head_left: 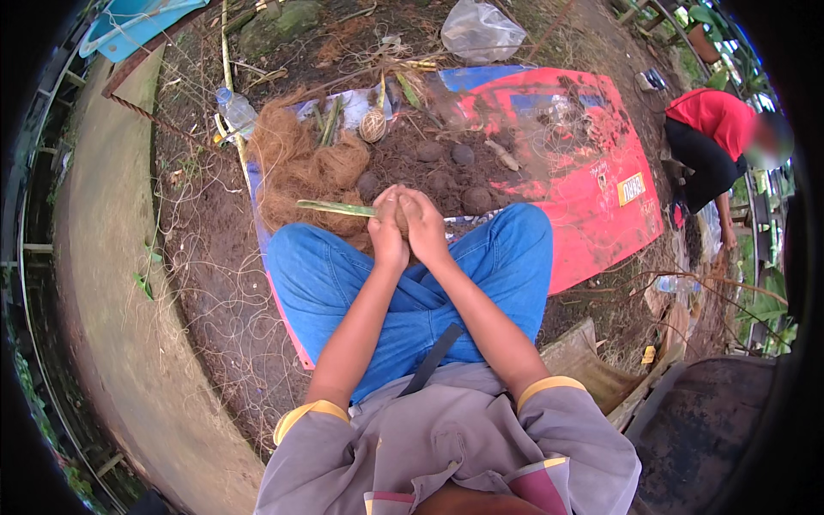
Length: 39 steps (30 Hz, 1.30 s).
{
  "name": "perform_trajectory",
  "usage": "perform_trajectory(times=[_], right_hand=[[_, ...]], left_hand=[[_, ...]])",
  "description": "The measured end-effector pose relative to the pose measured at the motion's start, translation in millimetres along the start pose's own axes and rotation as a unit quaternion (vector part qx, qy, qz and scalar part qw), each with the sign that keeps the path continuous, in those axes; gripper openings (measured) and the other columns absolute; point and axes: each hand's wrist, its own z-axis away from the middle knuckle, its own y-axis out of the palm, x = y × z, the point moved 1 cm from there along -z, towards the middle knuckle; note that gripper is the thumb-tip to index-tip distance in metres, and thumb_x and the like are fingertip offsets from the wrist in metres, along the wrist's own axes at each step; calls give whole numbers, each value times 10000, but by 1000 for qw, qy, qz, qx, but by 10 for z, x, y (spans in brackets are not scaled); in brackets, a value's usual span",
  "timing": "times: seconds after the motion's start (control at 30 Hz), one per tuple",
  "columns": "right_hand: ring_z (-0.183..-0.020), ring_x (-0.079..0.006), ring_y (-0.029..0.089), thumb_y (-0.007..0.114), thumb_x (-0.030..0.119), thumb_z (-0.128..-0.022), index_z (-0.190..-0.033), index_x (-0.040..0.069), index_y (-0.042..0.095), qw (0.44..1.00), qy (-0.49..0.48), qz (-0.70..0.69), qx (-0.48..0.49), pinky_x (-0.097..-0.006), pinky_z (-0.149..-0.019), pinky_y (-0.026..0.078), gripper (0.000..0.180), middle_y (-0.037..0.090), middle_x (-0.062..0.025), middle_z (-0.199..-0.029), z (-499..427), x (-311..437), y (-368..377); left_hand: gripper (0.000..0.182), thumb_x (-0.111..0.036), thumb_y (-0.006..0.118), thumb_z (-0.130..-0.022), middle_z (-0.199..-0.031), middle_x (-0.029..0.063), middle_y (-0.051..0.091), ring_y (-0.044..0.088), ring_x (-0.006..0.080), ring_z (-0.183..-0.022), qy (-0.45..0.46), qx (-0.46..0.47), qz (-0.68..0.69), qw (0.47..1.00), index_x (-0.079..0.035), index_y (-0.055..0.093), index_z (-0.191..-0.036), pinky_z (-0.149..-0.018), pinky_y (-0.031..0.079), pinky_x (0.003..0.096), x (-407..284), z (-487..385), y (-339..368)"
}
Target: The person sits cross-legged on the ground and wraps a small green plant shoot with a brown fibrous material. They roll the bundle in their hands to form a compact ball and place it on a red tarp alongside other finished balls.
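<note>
My left hand (387,226) and my right hand (421,225) are cupped together around a brown ball (402,222), held just above my crossed legs. My fingers hide most of its surface. A flat green stem or leaf strip (335,207) juts out to the left from beside my left hand. Beyond my hands lies a heap of dark, crumbly soil or fibre (412,141), with several rounded dark balls (462,154) on it. Loose brown coconut fibre (283,141) is piled to the left. Behind it sits a ball wrapped in pale string (373,125).
A red printed plastic sheet (592,238) lies under the materials. A plastic bottle (237,112), a transparent bag (479,35) and a blue basin (138,26) stand around it. Loose string (232,309) tangles beside a concrete strip (116,257). Another person (708,125) bends over at right.
</note>
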Motion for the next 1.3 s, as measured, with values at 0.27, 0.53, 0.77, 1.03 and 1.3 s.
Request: perform_trajectory(times=[0.27,0.53,0.77,1.03,1.3], right_hand=[[-1026,-302,641,612,287,-913,-1264,22,553,967,-226,119,27,-390,-906,507,443,663,-128,-1103,62,-4,-112],[-1142,-273,581,626,278,-929,-1290,3,526,989,75,-127,6,-390,-959,472,465,579,-143,-1239,105,-62,-6],[-1074,-288,618,681,211,-871,-1095,8,643,994,-100,13,34,-375,-931,489,305,619,-148,-1162,183,29,100],[-1142,-248,577,594,294,-957,-1297,13,498,921,231,-312,33,-364,-981,453,451,585,-136,-1230,94,-91,178],[-1225,-257,529,580,275,-936,-1330,2,466,978,51,-197,55,-375,-1032,414,493,539,-175,-1311,217,-186,177]], left_hand=[[520,-406,393,-1030,-1291,118,571,509,218,-1240,-121,76,110,984,-2,521,-1330,-1067,385,361,-151,51,-17],[358,-260,429,-1000,-1223,139,614,606,239,-1080,-128,23,94,987,17,611,-1138,-951,484,356,-2,-146,-153],[461,-390,395,-1016,-1158,124,617,597,201,-1064,-125,-11,131,983,-5,566,-1204,-910,491,328,-28,-24,-177],[490,-440,420,-1019,-928,106,678,625,195,-853,7,-122,-32,992,11,611,-1035,-785,504,314,-117,-117,-78],[593,-535,398,-1003,-927,90,642,607,194,-860,1,-139,-38,990,11,630,-1004,-785,496,307,-109,-57,-115]])
